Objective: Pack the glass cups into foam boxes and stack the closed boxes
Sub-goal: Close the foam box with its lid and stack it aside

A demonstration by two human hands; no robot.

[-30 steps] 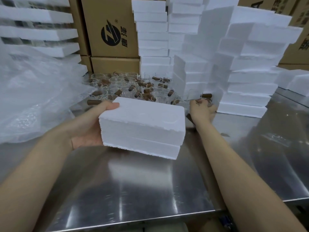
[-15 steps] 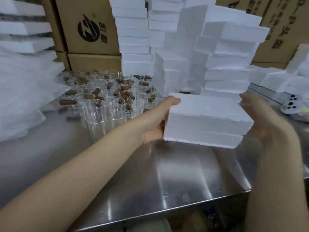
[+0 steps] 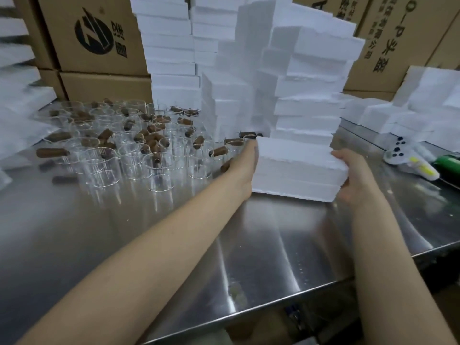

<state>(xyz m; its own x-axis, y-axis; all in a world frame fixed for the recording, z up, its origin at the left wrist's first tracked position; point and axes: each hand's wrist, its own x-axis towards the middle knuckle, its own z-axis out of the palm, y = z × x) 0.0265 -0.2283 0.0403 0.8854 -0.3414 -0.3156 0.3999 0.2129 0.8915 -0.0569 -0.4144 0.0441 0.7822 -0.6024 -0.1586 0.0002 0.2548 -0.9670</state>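
Steel table carries glass cups at left and a foam stack behind. Both hands clamp a closed box at the stack's foot: left hand flat against its left end, right hand wrapping its right end, fingers pressed together.
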